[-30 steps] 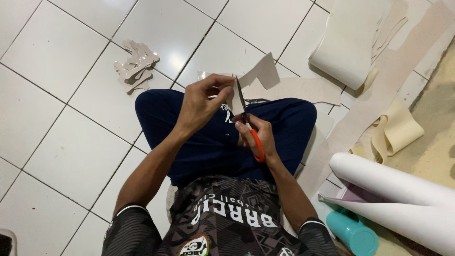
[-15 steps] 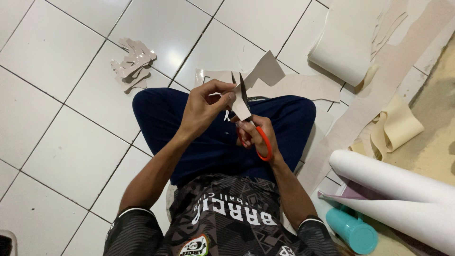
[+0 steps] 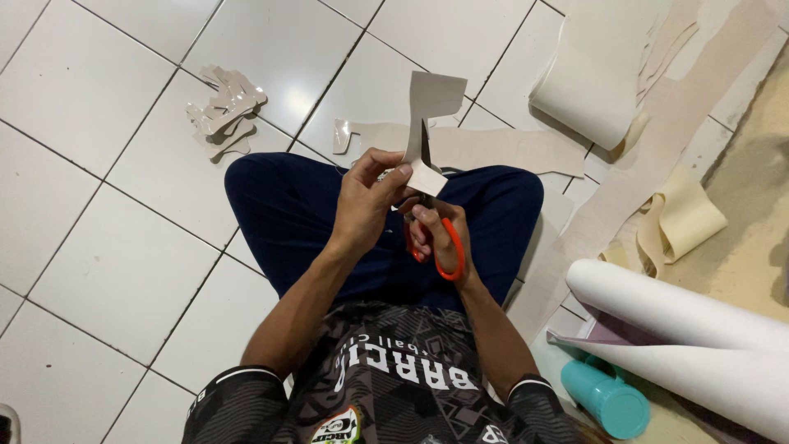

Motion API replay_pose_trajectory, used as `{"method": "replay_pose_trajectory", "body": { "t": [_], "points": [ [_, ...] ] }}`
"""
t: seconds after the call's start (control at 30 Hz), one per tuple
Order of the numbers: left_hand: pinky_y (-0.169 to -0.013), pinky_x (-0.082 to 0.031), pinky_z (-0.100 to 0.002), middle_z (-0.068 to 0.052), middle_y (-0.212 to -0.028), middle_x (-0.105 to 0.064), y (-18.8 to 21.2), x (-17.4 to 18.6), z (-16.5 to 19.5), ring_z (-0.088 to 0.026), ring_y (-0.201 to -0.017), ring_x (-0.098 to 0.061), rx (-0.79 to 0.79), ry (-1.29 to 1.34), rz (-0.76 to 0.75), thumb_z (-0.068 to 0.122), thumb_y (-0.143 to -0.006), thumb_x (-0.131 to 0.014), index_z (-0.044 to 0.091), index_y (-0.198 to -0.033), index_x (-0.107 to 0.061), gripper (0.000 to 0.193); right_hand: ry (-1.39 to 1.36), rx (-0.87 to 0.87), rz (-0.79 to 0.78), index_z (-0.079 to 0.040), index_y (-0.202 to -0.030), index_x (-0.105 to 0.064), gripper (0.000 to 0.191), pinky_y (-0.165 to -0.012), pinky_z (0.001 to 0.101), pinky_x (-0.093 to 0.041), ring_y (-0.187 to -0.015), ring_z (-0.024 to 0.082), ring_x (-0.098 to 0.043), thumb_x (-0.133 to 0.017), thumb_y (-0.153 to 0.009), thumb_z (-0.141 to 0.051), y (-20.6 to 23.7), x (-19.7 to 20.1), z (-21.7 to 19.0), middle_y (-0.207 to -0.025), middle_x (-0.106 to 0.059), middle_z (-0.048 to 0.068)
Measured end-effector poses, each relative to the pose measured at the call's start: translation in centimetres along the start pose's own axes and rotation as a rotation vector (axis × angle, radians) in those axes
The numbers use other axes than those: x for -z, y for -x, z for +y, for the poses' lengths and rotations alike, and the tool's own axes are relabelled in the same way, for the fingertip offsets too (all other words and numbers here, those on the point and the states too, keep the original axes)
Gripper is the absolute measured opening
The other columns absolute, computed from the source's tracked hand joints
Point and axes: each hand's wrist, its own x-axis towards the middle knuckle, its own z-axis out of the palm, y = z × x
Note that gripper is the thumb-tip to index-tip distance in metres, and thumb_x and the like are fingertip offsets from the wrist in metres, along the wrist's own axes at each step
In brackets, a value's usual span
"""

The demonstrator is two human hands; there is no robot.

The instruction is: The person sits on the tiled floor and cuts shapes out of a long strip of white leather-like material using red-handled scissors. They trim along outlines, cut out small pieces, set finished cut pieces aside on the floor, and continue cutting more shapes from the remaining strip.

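- Since half a second ago, both hands have come nearer the camera and the beige cut piece (image 3: 427, 123) now stands taller above them, its upper part bent over.
- Left hand (image 3: 366, 201) is closed, pinching the piece's lower edge between thumb and fingers.
- Right hand (image 3: 436, 234) is just beside and below the left, fingers wrapped through the orange handles of the scissors (image 3: 440, 247) (blades point up into the piece, mostly hidden behind it).
- Beyond the hands, a long beige strip (image 3: 509, 148) lies on the tiled floor (image 3: 107, 271).
- Far to the left hand's side sits a pile of cut shapes (image 3: 222, 111).
- Near the right elbow lie white rolls (image 3: 682, 316) and a teal cylinder (image 3: 608, 400).
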Motion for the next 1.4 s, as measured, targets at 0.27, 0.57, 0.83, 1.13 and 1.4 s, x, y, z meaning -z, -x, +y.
{"method": "replay_pose_trajectory", "body": {
  "t": [0.27,0.57,0.83,1.13,1.4],
  "points": [
    [-0.085,-0.067,-0.029,-0.011,-0.117,-0.064,-1.7,1.1,2.4,-0.019,-0.104,-0.073,-0.234,-0.563,-0.082,0.002,-0.093,-0.077,0.001,-0.112,-0.061,0.025,0.072,-0.056,0.002,0.004,-0.100,-0.066,0.028,-0.039,0.0229,-0.036,-0.043,0.006,-0.043,-0.059,-0.100,-0.022,0.3,0.3,0.7,-0.057,-0.046,0.000],
    [-0.090,-0.064,-0.032,-0.011,-0.131,-0.069,-1.2,0.0,3.5,-0.020,-0.114,-0.073,-0.385,-0.660,-0.040,-0.003,-0.093,-0.073,0.009,-0.128,-0.070,0.037,0.125,-0.026,0.014,0.002,-0.101,-0.064,0.027,-0.050,0.0241,-0.048,-0.057,0.007,-0.054,-0.062,-0.097,-0.025,-0.7,1.2,1.8,-0.071,-0.058,-0.002],
    [-0.090,-0.064,-0.032,-0.010,-0.131,-0.069,-0.5,-0.1,3.1,-0.020,-0.113,-0.073,-0.303,-0.570,-0.055,0.001,-0.094,-0.074,0.009,-0.129,-0.069,0.036,0.177,0.047,0.052,0.003,-0.093,-0.069,0.027,-0.045,0.0236,-0.042,-0.050,0.008,-0.052,-0.062,-0.099,-0.023,-0.7,1.5,2.4,-0.061,-0.056,0.001],
    [-0.091,-0.067,-0.031,-0.010,-0.133,-0.067,-0.4,-0.8,2.9,-0.020,-0.113,-0.073,-0.230,-0.570,-0.016,0.007,-0.093,-0.075,0.008,-0.129,-0.068,0.037,0.068,0.055,0.071,0.006,-0.095,-0.069,0.026,-0.037,0.0236,-0.037,-0.041,0.005,-0.042,-0.058,-0.101,-0.017,0.3,-0.1,1.1,-0.055,-0.048,-0.001],
    [-0.094,-0.067,-0.033,-0.014,-0.136,-0.066,-1.4,-0.4,3.1,-0.023,-0.119,-0.071,-0.255,-0.525,-0.007,0.007,-0.097,-0.073,0.006,-0.130,-0.069,0.034,0.144,0.102,0.049,0.004,-0.100,-0.066,0.020,-0.042,0.0228,-0.038,-0.048,0.006,-0.048,-0.060,-0.102,-0.015,-0.4,1.7,3.5,-0.062,-0.054,0.001]
  ]
}}
